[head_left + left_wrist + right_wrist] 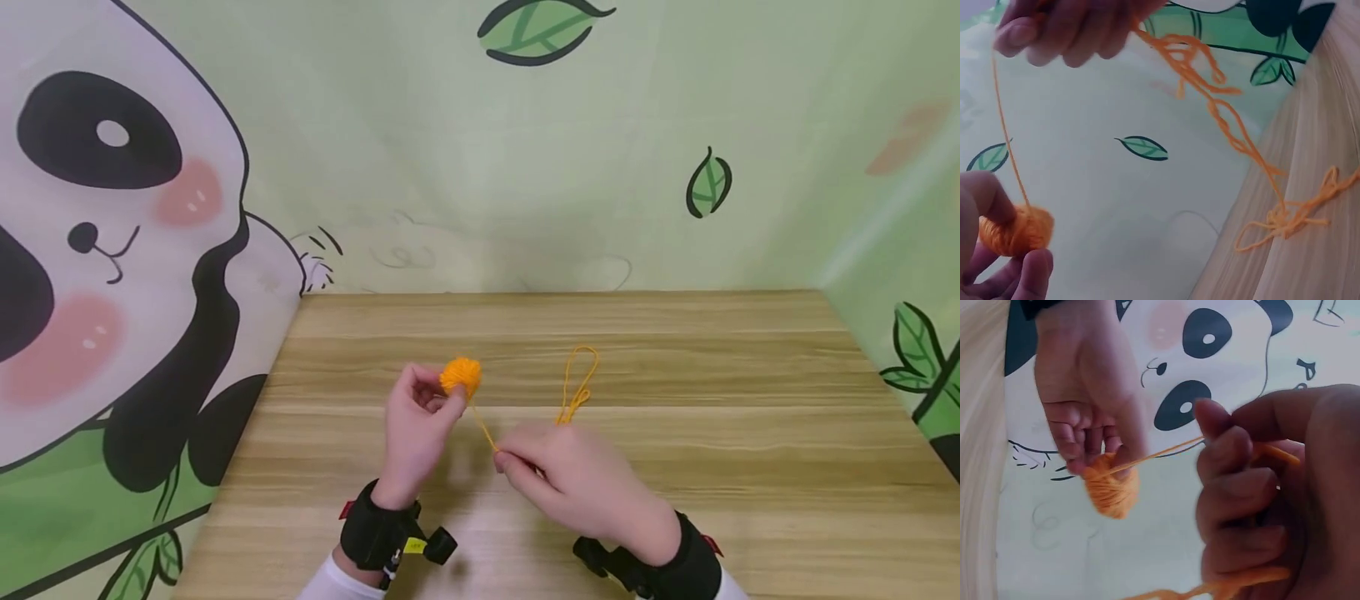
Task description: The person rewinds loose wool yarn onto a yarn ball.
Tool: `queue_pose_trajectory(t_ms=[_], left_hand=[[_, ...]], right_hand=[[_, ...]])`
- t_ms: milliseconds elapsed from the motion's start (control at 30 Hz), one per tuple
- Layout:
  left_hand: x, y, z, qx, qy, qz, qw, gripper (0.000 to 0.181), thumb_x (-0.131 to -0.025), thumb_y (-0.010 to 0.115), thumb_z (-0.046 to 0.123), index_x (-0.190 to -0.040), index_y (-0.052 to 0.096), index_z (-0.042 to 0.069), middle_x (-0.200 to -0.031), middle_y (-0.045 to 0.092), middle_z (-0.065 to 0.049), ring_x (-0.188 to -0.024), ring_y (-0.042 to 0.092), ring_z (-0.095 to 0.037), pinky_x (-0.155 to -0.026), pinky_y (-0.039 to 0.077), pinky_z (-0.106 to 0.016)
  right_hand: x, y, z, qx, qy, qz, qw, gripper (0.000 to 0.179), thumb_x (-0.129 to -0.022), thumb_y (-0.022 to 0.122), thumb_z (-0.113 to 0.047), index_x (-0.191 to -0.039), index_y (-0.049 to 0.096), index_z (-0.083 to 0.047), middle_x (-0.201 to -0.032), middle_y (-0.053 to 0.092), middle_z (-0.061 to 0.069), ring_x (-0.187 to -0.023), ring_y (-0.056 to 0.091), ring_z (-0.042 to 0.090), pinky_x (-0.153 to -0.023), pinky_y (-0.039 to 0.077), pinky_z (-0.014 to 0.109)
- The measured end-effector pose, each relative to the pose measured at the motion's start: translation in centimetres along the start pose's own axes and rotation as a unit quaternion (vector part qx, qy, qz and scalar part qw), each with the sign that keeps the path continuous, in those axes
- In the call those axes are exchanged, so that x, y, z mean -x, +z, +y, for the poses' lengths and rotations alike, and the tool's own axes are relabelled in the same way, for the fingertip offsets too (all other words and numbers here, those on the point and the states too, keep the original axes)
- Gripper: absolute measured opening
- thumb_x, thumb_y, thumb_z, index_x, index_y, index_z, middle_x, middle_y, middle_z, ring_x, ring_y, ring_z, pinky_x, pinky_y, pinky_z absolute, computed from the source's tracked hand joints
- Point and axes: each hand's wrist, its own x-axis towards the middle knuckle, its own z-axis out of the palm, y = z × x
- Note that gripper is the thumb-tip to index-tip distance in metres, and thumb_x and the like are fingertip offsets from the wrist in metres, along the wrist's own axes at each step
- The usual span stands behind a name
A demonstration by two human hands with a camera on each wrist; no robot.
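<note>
Between its thumb and fingers my left hand (420,421) holds a small ball of orange yarn (461,377), raised above the table. A taut strand (483,427) runs from the ball to my right hand (581,479), whose thumb and forefinger pinch it. The other right fingers are curled, with yarn passing through the palm in the right wrist view. From that hand, a loose tangled length of yarn (1229,125) hangs down in the left wrist view. Its lower loops (1282,222) lie on the tabletop. In the head view, one loop (581,375) shows beyond the right hand.
The wood-grain table (750,400) spreads beneath both hands. Behind it hangs a pale green backdrop (420,150) with a large panda (150,250) on the left and printed leaves (708,183). Black straps with small cameras (441,546) circle both wrists.
</note>
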Motion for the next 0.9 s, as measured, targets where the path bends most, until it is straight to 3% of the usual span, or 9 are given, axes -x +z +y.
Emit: queue_pose_trajectory(t_ms=[100,167,333,433,533,667,900], left_hand=[[0.5,0.3,1.5,-0.051,0.016,-0.068,0.9962,0.022,-0.081,0.071,-0.007,-0.095,0.054,-0.004,-0.099,0.064,-0.015,-0.077,0.061,-0.023,-0.065,0.055,-0.020],[0.8,0.3,2.5,-0.068,0.028,-0.128,0.9891,0.022,-0.079,0.072,-0.007,-0.092,0.055,-0.002,-0.098,0.066,-0.014,-0.076,0.061,-0.022,-0.065,0.056,-0.023],[1.3,0.2,3.2,-0.039,0.054,-0.275,0.9592,0.025,-0.077,0.072,-0.008,-0.088,0.053,0.006,-0.097,0.067,-0.009,-0.073,0.060,-0.018,-0.064,0.055,-0.026],[1.4,0.1,3.7,-0.012,0.074,-0.329,0.9413,0.027,-0.076,0.071,-0.009,-0.086,0.052,0.007,-0.098,0.067,-0.009,-0.072,0.059,-0.016,-0.062,0.056,-0.028],[1.5,-0.1,3.3,0.020,0.087,-0.357,0.9300,0.027,-0.076,0.070,-0.011,-0.086,0.050,0.005,-0.097,0.067,-0.013,-0.072,0.059,-0.018,-0.062,0.057,-0.031],[1.4,-0.5,1.9,0.077,0.093,-0.370,0.9211,0.027,-0.079,0.070,-0.009,-0.088,0.049,0.004,-0.099,0.066,-0.017,-0.076,0.061,-0.023,-0.067,0.058,-0.029],[1.5,-1.0,1.5,0.180,0.074,-0.337,0.9212,0.028,-0.090,0.071,0.008,-0.091,0.044,-0.001,-0.107,0.064,-0.014,-0.083,0.062,-0.022,-0.074,0.057,-0.024]], right_hand=[[0.1,-0.5,0.1,-0.014,0.003,0.043,0.9990,0.014,-0.100,0.056,-0.013,-0.095,0.066,-0.020,-0.079,0.057,-0.014,-0.064,0.045,-0.001,-0.054,0.042,0.016],[0.2,-0.8,0.2,-0.017,0.008,0.081,0.9965,0.014,-0.098,0.057,-0.009,-0.097,0.068,-0.018,-0.081,0.059,-0.010,-0.062,0.045,0.000,-0.052,0.043,0.017],[0.4,-1.3,0.7,0.009,0.025,0.164,0.9860,0.015,-0.094,0.060,-0.005,-0.100,0.071,-0.013,-0.082,0.065,-0.005,-0.057,0.043,0.003,-0.046,0.041,0.019],[0.4,-1.5,1.0,0.029,0.039,0.182,0.9821,0.014,-0.094,0.060,-0.006,-0.099,0.071,-0.013,-0.083,0.067,-0.004,-0.055,0.041,0.004,-0.045,0.039,0.021],[0.3,-1.6,1.2,0.044,0.059,0.184,0.9802,0.013,-0.096,0.060,-0.008,-0.099,0.071,-0.015,-0.080,0.064,-0.006,-0.053,0.038,0.005,-0.044,0.036,0.022],[0.2,-1.5,1.6,0.052,0.094,0.163,0.9807,0.014,-0.100,0.058,-0.016,-0.098,0.071,-0.018,-0.078,0.061,-0.010,-0.053,0.038,0.005,-0.044,0.036,0.024],[0.1,-0.8,2.2,0.034,0.164,0.073,0.9832,0.020,-0.103,0.053,-0.031,-0.095,0.071,-0.027,-0.067,0.051,-0.015,-0.050,0.039,0.005,-0.045,0.035,0.023]])
